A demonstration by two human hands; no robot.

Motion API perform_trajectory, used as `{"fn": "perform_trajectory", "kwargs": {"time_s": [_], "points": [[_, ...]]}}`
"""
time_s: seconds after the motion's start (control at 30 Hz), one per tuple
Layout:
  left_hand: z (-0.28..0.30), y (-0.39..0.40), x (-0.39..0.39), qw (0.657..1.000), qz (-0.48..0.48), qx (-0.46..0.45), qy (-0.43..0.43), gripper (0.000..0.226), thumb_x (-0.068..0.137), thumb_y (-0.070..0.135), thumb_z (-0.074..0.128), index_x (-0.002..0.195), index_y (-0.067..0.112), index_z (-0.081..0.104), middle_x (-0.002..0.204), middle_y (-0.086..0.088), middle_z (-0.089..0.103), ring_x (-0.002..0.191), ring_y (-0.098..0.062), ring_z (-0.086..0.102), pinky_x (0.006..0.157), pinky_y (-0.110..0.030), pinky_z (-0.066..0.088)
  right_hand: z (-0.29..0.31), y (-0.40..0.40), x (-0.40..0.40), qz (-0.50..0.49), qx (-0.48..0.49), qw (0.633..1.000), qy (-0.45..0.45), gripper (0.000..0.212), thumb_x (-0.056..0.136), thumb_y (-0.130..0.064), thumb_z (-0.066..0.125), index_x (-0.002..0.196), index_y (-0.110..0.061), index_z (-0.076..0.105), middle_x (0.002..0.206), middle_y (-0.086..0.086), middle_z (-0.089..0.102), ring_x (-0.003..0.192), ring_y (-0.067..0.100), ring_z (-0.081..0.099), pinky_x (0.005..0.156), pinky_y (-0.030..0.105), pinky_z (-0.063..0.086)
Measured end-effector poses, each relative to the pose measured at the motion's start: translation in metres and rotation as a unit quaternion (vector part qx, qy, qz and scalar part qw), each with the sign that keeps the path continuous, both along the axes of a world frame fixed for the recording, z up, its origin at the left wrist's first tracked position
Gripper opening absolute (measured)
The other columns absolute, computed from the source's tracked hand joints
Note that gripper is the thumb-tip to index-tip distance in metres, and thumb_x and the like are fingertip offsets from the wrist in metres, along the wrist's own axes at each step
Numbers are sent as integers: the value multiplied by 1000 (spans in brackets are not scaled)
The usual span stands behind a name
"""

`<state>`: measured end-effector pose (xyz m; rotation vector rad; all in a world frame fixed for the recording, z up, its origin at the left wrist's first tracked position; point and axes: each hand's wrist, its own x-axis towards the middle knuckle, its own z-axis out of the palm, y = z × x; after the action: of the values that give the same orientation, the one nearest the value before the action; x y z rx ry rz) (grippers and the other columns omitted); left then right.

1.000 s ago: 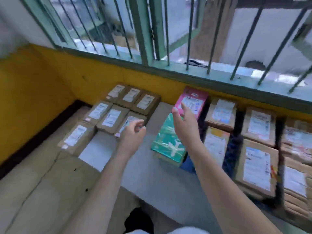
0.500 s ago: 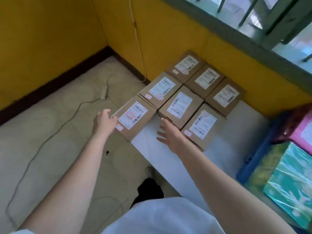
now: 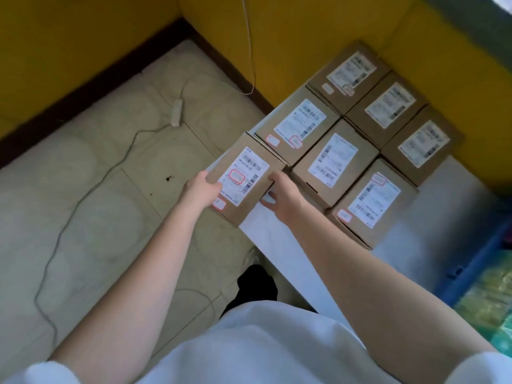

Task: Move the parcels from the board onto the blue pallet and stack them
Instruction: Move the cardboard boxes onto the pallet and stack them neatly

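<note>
Your left hand and right hand grip opposite sides of the nearest parcel, which sits at the near left corner of the board and juts past its edge over the floor. Behind and right of it, six more parcels lie packed edge to edge in rows on the board, the farthest row against the wall. The pallet lies right of the board, touching it. On the floor to your left, a power strip lies near the wall corner, its cable trailing toward you. Your foot stands just beside the board's near edge.
</note>
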<state>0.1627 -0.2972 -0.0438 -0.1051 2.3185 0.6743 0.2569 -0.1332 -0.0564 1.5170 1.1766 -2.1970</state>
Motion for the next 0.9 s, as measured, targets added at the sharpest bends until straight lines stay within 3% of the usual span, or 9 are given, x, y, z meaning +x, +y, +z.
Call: {"fn": "perform_trajectory", "kwargs": {"time_s": [0.1,0.2,0.33,0.43,0.57,0.63,0.73,0.83,0.9], "points": [[23,-8,10,1000,3,1,5,49,85,29,54,134,26,48,117,-5,64,100,-28,63,87,-42,55,14,-5,4,-14,-17,1000,15,43,90,-20,45,131,-25,55,114,-1,69,116,24,60,80,35,52],[51,-13,21,996,25,79,-29,45,91,17,55,133,27,44,103,-6,61,91,-30,63,85,-52,56,36,-2,16,-14,-4,999,37,35,87,-22,46,118,-23,62,104,-5,70,101,16,64,77,33,50],[99,15,38,975,25,218,-39,41,96,8,56,131,26,45,105,-8,58,82,-24,63,74,-44,60,76,22,45,-24,59,995,81,36,86,-18,43,116,-25,62,110,-4,71,106,18,65,87,36,53],[129,60,63,950,-26,307,-58,39,96,9,58,129,27,47,111,-8,60,90,-23,66,66,-32,62,116,58,91,-52,139,981,124,40,84,-19,41,115,-31,63,117,-4,69,106,19,65,80,32,53],[154,149,130,910,-72,388,-127,40,98,4,50,134,21,45,110,-9,66,87,-24,67,68,-34,62,172,116,194,-78,288,941,160,42,83,-15,43,108,-43,60,102,-32,67,94,-8,63,77,17,50],[163,200,179,895,-100,403,-163,39,99,5,49,135,16,42,113,-10,66,88,-24,67,66,-34,62,188,144,254,-62,371,915,145,43,84,-11,50,111,-45,53,103,-36,62,98,-7,62,78,15,50],[171,276,258,878,-141,415,-191,37,98,3,51,131,17,41,118,-4,61,92,-21,65,66,-34,62,195,190,343,-77,461,881,70,58,84,-21,62,137,-33,43,123,-15,52,117,8,51,97,31,48],[173,338,324,878,-172,400,-201,39,98,4,51,135,9,39,125,-10,55,94,-20,64,72,-39,62,194,230,417,-140,486,863,11,64,85,-25,66,145,-24,41,107,-24,55,105,-2,56,83,12,45],[172,373,353,880,-176,392,-203,38,99,7,51,134,6,39,129,-15,53,95,-19,63,69,-35,62,189,253,450,-151,498,853,-29,65,86,-33,66,145,-20,42,120,-15,62,101,-3,56,82,14,44]]}}
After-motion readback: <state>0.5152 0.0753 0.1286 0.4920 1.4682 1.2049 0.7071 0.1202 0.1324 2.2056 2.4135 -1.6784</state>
